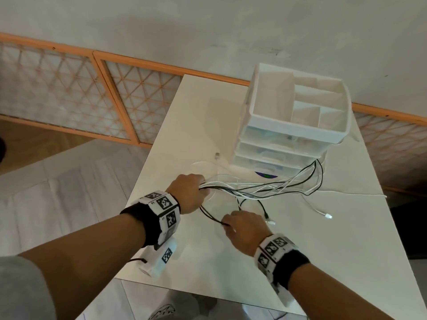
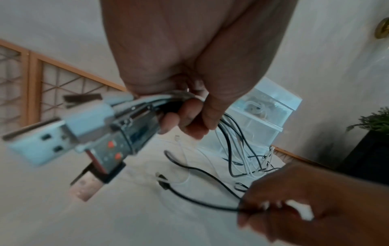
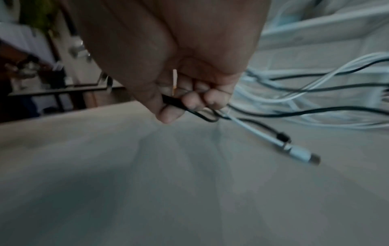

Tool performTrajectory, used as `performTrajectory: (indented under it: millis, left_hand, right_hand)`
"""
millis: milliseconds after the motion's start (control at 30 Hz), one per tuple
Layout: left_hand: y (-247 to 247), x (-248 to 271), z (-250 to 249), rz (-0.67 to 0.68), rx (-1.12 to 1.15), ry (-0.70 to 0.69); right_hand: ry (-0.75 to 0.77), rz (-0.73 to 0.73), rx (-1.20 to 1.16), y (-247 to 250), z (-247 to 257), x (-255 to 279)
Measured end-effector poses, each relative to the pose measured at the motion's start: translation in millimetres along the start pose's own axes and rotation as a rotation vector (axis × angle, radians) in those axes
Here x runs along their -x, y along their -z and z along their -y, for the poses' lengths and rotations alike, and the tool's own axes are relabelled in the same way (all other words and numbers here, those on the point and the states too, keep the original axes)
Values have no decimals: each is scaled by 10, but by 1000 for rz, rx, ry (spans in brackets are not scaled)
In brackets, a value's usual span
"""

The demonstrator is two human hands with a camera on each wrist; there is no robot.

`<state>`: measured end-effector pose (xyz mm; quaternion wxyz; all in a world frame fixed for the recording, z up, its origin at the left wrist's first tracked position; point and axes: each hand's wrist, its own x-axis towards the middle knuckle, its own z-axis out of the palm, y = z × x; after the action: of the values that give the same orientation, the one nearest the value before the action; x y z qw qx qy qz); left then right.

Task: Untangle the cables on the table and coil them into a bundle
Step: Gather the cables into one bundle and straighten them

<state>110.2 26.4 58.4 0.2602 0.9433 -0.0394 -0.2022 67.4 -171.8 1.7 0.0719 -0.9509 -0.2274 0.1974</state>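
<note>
From the head view, I am judging this as the gathering step, with coiling not yet begun. My left hand (image 1: 188, 192) is clenching a sheaf of white and black cables (image 1: 258, 190) at their plug ends, and the strands are running out toward three o'clock, looping in front of the drawer organizer (image 1: 288, 125) at one o'clock, then trailing back over the tabletop (image 1: 300, 262). So the long axis of the sheaf is lying roughly nine to three. My right hand (image 1: 242, 229) is pinching one black cable (image 1: 209, 215) that is sagging between the two hands. A loose white plug (image 1: 328, 215) is lying toward three o'clock, apart from both hands.

In the left wrist view, the USB plugs (image 2: 69, 133) are sticking out of my fist toward eight o'clock, all pointing the same way, while the strands are dropping toward five o'clock. The grip is closed around them.

In the right wrist view, blurred, thumb and fingers (image 3: 189, 103) are pinching the black cable, and a white connector (image 3: 301, 153) is lying on the tabletop at four o'clock, pointing away from the hand.

Next, I reckon, I should be drawing the black strand free of the crossing white ones before winding any loops.
</note>
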Motion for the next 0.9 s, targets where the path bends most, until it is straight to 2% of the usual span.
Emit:
performTrajectory:
  millis: [167,300,367,467,633,767,900]
  left_hand:
    - [-2,-83,8,129,40,-12]
    - [-35,-128,-34,122,129,69]
    - [17,-153,-112,64,188,141]
    - [176,-175,-351,49,498,173]
    - [457,-126,-799,48,818,100]
    - [524,-125,-988,10,867,124]
    - [492,-107,-904,-84,745,230]
  right_hand:
    - [-36,-461,-411,562,-428,331]
    - [-124,-657,-470,1002,-653,507]
    - [-118,-630,-483,1132,-679,590]
    - [-70,-512,-623,1233,-630,676]
    - [42,-577,-821,1499,-500,684]
    - [120,-550,-845,1603,-454,645]
    - [98,-785,-896,1675,-698,691]
